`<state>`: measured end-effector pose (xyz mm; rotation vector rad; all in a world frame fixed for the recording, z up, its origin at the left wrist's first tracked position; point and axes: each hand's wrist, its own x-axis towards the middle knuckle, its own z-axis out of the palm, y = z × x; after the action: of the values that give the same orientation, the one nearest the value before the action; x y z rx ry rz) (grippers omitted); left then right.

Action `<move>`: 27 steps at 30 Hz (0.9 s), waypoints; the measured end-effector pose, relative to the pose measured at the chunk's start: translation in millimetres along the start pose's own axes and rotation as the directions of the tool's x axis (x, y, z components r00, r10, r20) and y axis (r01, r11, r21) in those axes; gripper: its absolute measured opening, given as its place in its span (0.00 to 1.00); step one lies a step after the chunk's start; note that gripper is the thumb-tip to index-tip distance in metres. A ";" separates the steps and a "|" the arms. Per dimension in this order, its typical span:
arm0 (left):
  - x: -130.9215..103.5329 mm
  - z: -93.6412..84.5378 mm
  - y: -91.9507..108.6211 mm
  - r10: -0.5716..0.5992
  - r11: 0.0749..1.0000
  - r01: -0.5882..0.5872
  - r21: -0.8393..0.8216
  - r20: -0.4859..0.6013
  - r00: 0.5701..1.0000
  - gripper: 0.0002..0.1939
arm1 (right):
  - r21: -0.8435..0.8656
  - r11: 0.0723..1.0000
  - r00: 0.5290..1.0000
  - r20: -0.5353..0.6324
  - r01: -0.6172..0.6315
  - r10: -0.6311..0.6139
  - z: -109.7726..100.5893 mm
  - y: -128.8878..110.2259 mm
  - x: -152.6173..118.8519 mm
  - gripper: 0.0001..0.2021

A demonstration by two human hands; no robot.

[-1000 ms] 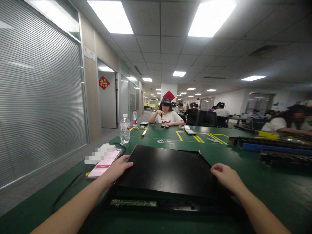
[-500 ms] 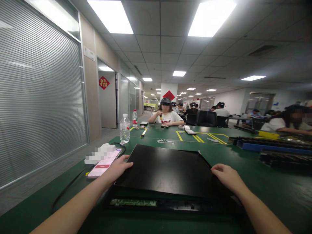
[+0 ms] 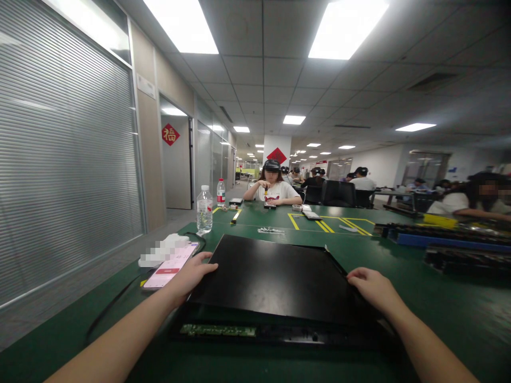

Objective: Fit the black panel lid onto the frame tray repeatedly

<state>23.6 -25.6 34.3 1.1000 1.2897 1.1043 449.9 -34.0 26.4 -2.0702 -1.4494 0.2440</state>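
A large black panel [image 3: 275, 276] lies over a black frame [image 3: 287, 336] on the green table. Along the frame's near edge, a green circuit board [image 3: 217, 331] shows at the left. My left hand [image 3: 195, 274] is at the panel's left edge, with its thumb over the edge and the fingers partly hidden. At the right edge, my right hand [image 3: 369, 284] pinches the rim of the black panel between thumb and fingers.
A phone [image 3: 170, 268] and a cable lie at the left, with a water bottle [image 3: 205, 210] behind them. Across the table [image 3: 399, 260] sits a person [image 3: 275, 189]. Long black and blue parts [image 3: 451, 239] are stacked at the right. Yellow tape marks the far side.
The panel's near edge sits very slightly lower in view at the right. Both hands keep nearly the same places at its edges.
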 end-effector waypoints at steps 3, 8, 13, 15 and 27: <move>-0.8 0.5 0.8 -0.023 0.999 0.023 -0.024 -0.003 1.000 0.21 | 0.002 1.000 1.000 0.008 0.001 -0.001 0.3 1.0 0.7 0.05; -2.6 1.4 0.0 -0.002 1.000 0.002 -0.018 0.001 1.000 0.21 | 0.008 1.000 1.000 0.004 0.018 -0.018 1.2 2.8 1.9 0.05; -2.2 0.5 -0.6 0.004 1.000 -0.002 -0.028 0.055 0.998 0.24 | -0.027 1.000 1.000 0.028 0.012 -0.011 0.6 1.1 0.2 0.07; -1.4 0.0 -1.3 0.007 1.000 -0.006 -0.022 0.062 0.998 0.25 | -0.038 0.999 0.999 0.031 0.016 -0.015 0.4 1.0 -0.1 0.07; -2.2 -0.8 0.6 0.035 0.997 -0.032 -0.065 0.053 0.998 0.27 | -0.094 0.995 0.998 0.060 0.029 -0.024 0.1 3.9 1.5 0.09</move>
<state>22.8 -27.7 35.2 1.0997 1.1897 1.1257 453.6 -33.5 24.4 -2.1343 -1.5501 0.2315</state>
